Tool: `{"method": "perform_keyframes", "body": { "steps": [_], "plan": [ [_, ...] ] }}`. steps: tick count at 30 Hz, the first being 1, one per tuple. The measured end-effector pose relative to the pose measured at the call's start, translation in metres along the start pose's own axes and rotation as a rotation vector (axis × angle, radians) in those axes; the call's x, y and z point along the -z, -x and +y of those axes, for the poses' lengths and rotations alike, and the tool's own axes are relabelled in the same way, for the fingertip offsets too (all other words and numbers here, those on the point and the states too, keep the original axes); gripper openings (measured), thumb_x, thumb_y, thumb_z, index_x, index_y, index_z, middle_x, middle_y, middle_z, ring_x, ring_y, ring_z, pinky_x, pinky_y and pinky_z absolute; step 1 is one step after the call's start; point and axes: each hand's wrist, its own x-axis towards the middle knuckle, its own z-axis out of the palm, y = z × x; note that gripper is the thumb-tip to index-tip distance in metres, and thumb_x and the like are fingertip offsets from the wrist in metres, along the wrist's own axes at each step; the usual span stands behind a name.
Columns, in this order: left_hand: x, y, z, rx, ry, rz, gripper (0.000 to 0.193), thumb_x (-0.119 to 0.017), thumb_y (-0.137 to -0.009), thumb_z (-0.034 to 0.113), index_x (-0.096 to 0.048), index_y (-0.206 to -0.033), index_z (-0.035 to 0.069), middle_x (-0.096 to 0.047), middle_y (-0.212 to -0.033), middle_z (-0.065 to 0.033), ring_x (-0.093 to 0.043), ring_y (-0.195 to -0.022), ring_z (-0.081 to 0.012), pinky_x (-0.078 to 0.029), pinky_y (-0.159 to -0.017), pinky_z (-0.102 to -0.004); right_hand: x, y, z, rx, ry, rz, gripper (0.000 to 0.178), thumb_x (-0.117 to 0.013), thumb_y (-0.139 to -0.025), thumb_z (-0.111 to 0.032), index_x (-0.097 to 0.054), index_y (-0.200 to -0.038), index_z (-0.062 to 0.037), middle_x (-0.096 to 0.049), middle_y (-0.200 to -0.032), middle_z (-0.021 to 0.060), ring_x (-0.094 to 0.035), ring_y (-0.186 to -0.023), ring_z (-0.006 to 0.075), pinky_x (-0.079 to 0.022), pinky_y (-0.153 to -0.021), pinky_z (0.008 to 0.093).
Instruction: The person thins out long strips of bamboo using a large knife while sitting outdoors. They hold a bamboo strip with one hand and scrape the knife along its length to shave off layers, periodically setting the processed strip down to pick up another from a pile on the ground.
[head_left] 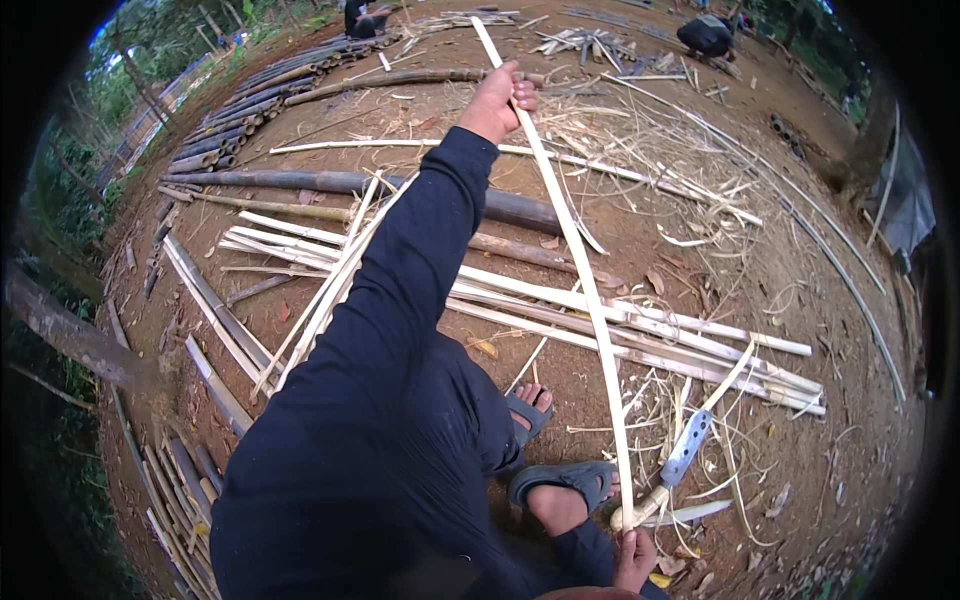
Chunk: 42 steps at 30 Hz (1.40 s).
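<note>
A long, pale split bamboo strip (578, 240) runs slantwise from the far middle down to the near right. My left hand (503, 98), at the end of an outstretched dark sleeve, is closed around its upper part. At the near end, my right hand (635, 560) pinches the strip's lower tip between thumb and fingers. Close to that tip lies a tool with a pale wooden handle (640, 508) and a grey-blue piece with holes (687, 447). My sandalled foot (560, 495) stands just left of the strip.
Split bamboo lengths (700, 350) lie across the ground under the strip. A dark bamboo pole (330, 182) lies beyond them. Whole poles (250, 110) are stacked at far left. Curly shavings (640, 140) litter the soil. Another person (705, 38) crouches far right; one more (365, 18) sits far left.
</note>
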Motion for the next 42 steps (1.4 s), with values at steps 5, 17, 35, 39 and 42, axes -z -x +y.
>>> {"method": "perform_keyframes", "body": {
  "steps": [5, 17, 35, 39, 42],
  "plan": [
    [0.040, -0.028, -0.012, -0.056, -0.221, -0.041, 0.032, -0.044, -0.103, 0.025, -0.050, -0.106, -0.007, -0.062, -0.098, -0.0183, -0.062, -0.082, -0.0255, -0.058, -0.073, -0.0374, -0.033, 0.010, -0.015, -0.346, -0.378, -0.411, 0.047, -0.043, -0.103, -0.042, -0.060, -0.101, 0.0014, -0.051, -0.066, -0.0009, -0.042, -0.054, 0.0067, -0.031, -0.049, 0.0216],
    [0.053, -0.023, -0.043, -0.061, -0.319, -0.173, 0.040, -0.039, -0.104, 0.016, -0.041, -0.130, -0.014, -0.056, -0.125, -0.0283, -0.061, -0.113, -0.0351, -0.056, -0.097, -0.0385, -0.068, 0.027, -0.028, -0.218, -0.244, -0.257, 0.043, -0.042, -0.105, -0.035, -0.062, -0.095, 0.0021, -0.052, -0.055, 0.0034, -0.044, -0.045, 0.0079, -0.033, -0.045, 0.0214],
    [-0.074, 0.120, -0.263, 0.684, -0.335, -0.405, 0.050, -0.024, -0.104, 0.051, -0.043, -0.107, 0.005, -0.050, -0.080, -0.0049, -0.053, -0.062, -0.0161, -0.051, -0.059, -0.0313, -0.159, -0.025, -0.066, 0.108, -0.263, 0.240, 0.028, -0.046, -0.104, -0.018, -0.058, -0.119, 0.0026, -0.057, -0.063, 0.0006, -0.049, -0.050, 0.0060, -0.039, -0.046, 0.0217],
    [-0.076, 0.117, -0.275, 0.504, -0.349, -0.259, 0.034, -0.030, -0.106, 0.040, -0.041, -0.099, 0.008, -0.038, -0.069, 0.0012, -0.030, -0.048, -0.0070, -0.031, -0.041, -0.0236, -0.168, -0.030, -0.059, 0.285, 0.206, 0.258, 0.023, -0.049, -0.100, -0.009, -0.058, -0.119, 0.0007, -0.065, -0.072, 0.0165, -0.066, -0.061, 0.0260, -0.049, -0.053, 0.0370],
    [-0.097, 0.121, -0.269, 0.463, -0.352, -0.252, 0.034, -0.032, -0.106, 0.040, -0.041, -0.098, 0.008, -0.037, -0.066, 0.0019, -0.029, -0.045, -0.0069, -0.028, -0.037, -0.0232, -0.153, -0.030, -0.045, 0.309, 0.417, 0.277, 0.016, -0.051, -0.099, -0.012, -0.063, -0.096, -0.0020, -0.060, -0.063, 0.0191, -0.064, -0.059, 0.0347, -0.046, -0.052, 0.0419]
  ]
}}
